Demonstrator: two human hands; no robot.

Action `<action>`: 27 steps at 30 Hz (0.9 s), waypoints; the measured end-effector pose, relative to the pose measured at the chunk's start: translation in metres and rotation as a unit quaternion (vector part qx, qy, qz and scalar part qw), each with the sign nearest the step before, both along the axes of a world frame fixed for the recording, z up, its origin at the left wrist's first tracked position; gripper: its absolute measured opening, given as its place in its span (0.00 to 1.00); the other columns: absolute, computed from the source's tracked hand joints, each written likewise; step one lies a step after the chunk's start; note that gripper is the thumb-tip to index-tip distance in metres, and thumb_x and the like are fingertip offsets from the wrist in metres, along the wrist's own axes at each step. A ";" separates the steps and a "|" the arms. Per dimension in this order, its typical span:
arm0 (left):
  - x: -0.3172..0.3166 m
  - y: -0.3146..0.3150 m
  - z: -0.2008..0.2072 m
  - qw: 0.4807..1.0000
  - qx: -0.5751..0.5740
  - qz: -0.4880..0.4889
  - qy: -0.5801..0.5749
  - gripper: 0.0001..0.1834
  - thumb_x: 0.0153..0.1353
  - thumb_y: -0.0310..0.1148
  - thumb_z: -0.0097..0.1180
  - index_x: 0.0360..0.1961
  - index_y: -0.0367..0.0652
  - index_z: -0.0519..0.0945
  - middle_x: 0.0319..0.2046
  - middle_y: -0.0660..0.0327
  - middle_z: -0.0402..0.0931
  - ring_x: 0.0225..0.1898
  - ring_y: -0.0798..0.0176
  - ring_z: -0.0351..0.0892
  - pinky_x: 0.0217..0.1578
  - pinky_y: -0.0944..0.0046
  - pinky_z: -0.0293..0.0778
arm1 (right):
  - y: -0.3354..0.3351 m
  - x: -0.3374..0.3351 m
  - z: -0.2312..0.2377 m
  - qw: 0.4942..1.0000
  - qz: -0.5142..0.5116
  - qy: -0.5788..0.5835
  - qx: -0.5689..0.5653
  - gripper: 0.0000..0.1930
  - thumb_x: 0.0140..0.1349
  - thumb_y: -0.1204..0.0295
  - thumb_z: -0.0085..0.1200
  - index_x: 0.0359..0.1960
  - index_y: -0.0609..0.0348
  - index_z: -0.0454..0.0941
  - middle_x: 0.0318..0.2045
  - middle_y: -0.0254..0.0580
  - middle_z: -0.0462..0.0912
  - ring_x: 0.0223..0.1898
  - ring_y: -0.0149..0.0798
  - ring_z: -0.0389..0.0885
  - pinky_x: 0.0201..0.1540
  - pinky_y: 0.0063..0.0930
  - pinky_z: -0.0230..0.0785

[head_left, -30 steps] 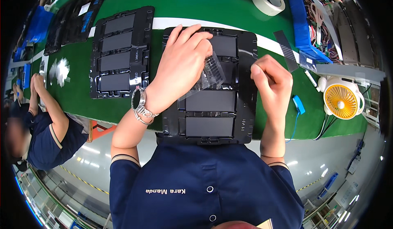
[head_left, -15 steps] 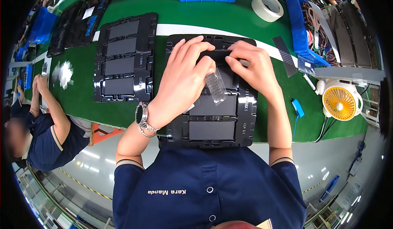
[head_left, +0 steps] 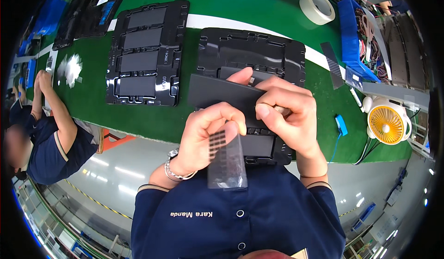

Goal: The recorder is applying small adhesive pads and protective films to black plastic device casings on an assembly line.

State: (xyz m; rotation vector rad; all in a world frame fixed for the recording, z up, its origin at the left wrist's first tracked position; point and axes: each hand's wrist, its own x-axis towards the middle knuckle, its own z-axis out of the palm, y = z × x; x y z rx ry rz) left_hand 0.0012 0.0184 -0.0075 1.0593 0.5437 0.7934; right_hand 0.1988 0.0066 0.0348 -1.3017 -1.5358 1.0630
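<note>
A green bench (head_left: 175,124) carries black moulded trays. The left hand (head_left: 208,134) pinches a clear film strip (head_left: 226,159) hanging off a dark flat panel (head_left: 222,94), which the right hand (head_left: 289,118) clasps above the near tray (head_left: 259,55). The limp film could tear or re-stick; fingers hide the panel's right edge.

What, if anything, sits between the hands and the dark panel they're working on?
Nothing visible does. The right hand already grips the dark panel above the black tray; the left hand pinches a clear film beside it.
</note>
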 end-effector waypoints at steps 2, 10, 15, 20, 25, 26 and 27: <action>0.004 -0.007 -0.006 0.998 -0.029 0.032 -0.051 0.09 0.69 0.34 0.52 0.36 0.38 0.76 0.36 0.66 0.75 0.35 0.76 0.69 0.39 0.72 0.67 | -0.002 -0.003 -0.003 1.000 -0.004 0.000 0.000 0.07 0.54 0.75 0.58 0.22 0.65 0.77 0.31 0.43 0.80 0.24 0.27 0.71 0.26 0.22 0.60; 0.006 -0.015 -0.006 0.994 -0.035 0.063 -0.086 0.08 0.69 0.32 0.52 0.37 0.38 0.77 0.59 0.47 0.69 0.51 0.69 0.69 0.46 0.68 0.66 | -0.005 -0.001 -0.003 0.987 -0.120 -0.053 0.097 0.02 0.56 0.80 0.56 0.28 0.68 0.80 0.31 0.45 0.82 0.30 0.34 0.79 0.31 0.24 0.70; 0.005 -0.013 -0.002 0.997 0.018 0.050 -0.060 0.08 0.68 0.31 0.52 0.35 0.37 0.78 0.65 0.42 0.63 0.69 0.59 0.53 0.51 0.65 0.64 | -0.005 -0.008 -0.004 0.994 -0.094 -0.038 0.037 0.02 0.56 0.82 0.56 0.30 0.69 0.80 0.29 0.43 0.82 0.30 0.32 0.79 0.31 0.23 0.70; 0.002 -0.015 0.008 0.999 -0.006 0.038 -0.012 0.08 0.67 0.30 0.53 0.34 0.37 0.79 0.64 0.42 0.64 0.69 0.59 0.54 0.51 0.65 0.65 | -0.004 -0.010 -0.003 0.996 -0.092 -0.016 -0.002 0.03 0.57 0.80 0.57 0.30 0.68 0.80 0.26 0.40 0.81 0.26 0.29 0.77 0.28 0.22 0.67; 0.002 -0.014 0.008 0.999 0.020 0.032 0.017 0.06 0.65 0.27 0.53 0.33 0.37 0.79 0.63 0.44 0.65 0.68 0.60 0.56 0.49 0.65 0.67 | -0.004 -0.011 -0.004 0.995 -0.097 -0.019 -0.013 0.03 0.57 0.79 0.58 0.30 0.67 0.81 0.25 0.40 0.81 0.25 0.28 0.76 0.27 0.22 0.66; 0.002 -0.014 0.010 0.999 0.024 0.035 0.017 0.06 0.65 0.27 0.53 0.33 0.37 0.79 0.63 0.45 0.66 0.68 0.60 0.56 0.49 0.64 0.67 | -0.004 -0.011 -0.003 0.995 -0.098 -0.019 -0.016 0.03 0.57 0.79 0.58 0.30 0.67 0.81 0.25 0.40 0.81 0.25 0.28 0.76 0.27 0.22 0.66; 0.003 -0.013 0.010 0.999 0.028 0.037 0.017 0.06 0.65 0.26 0.53 0.33 0.37 0.79 0.64 0.45 0.66 0.68 0.60 0.56 0.49 0.64 0.67 | -0.004 -0.011 -0.004 0.995 -0.095 -0.019 -0.013 0.03 0.57 0.79 0.58 0.30 0.68 0.81 0.25 0.40 0.80 0.25 0.28 0.76 0.27 0.22 0.66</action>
